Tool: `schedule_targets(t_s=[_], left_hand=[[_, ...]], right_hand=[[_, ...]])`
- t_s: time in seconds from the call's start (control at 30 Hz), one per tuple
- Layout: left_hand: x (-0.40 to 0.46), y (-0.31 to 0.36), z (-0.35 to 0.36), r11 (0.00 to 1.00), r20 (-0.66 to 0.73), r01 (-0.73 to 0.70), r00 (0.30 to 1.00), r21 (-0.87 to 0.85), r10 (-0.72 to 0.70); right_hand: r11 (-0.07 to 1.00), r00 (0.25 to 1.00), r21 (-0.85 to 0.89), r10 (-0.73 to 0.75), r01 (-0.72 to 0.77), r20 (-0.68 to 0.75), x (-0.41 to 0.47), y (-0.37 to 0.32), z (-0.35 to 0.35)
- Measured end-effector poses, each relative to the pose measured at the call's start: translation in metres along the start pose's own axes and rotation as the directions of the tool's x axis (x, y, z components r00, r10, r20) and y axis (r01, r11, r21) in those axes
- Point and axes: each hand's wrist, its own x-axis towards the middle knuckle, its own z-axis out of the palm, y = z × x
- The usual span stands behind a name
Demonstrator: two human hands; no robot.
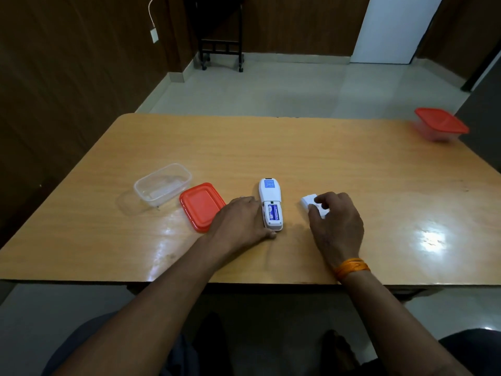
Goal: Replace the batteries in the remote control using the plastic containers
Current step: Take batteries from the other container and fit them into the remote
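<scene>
A white remote control (269, 195) lies face down near the table's middle, its battery bay open with a blue battery (273, 212) showing inside. My left hand (238, 222) rests flat against the remote's left side, fingers and thumb holding its lower end. To the right, my right hand (334, 222) has its fingers closed over the white battery cover (309, 201) on the table. A clear open container (162, 184) stands at the left, and its red lid (200, 204) lies beside it, partly under my left hand.
A second clear container with a red lid on (440, 126) stands at the table's far right corner. The wooden table (271, 147) has its front edge close to my body. A black wheeled stand (221, 47) is on the floor beyond.
</scene>
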Motion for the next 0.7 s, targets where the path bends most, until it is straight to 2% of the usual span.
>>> schedule_targets(t_s=[0.1, 0.2, 0.4, 0.5, 0.57, 0.7], left_hand=[[0.001, -0.007, -0.002, 1.000, 0.035, 0.008, 0.999, -0.014, -0.007], [0.002, -0.011, -0.004, 0.999, 0.057, -0.002, 0.998, -0.044, 0.005], [0.006, -0.017, -0.011, 0.997, 0.100, -0.037, 0.994, -0.073, 0.044], [0.012, -0.022, -0.011, 0.995, 0.171, -0.046, 0.983, -0.083, 0.060], [0.016, -0.027, -0.009, 0.998, 0.216, -0.053, 0.974, -0.046, 0.062], [0.020, -0.033, -0.004, 0.994, 0.219, -0.111, 0.969, -0.012, 0.111]], right_hand=[[0.992, 0.993, -0.123, 0.028, -0.014, 0.113, 0.001, 0.010, 0.003], [0.992, 0.977, -0.126, 0.036, -0.009, 0.212, 0.002, 0.012, 0.006], [0.997, 0.989, 0.040, 0.063, -0.069, 0.132, -0.008, -0.018, 0.006], [0.990, 0.989, 0.124, 0.051, -0.069, 0.139, -0.021, -0.043, 0.008], [0.990, 0.985, 0.123, 0.044, -0.066, 0.168, -0.029, -0.055, 0.012], [0.994, 0.976, 0.088, 0.043, -0.063, 0.214, -0.039, -0.065, 0.021]])
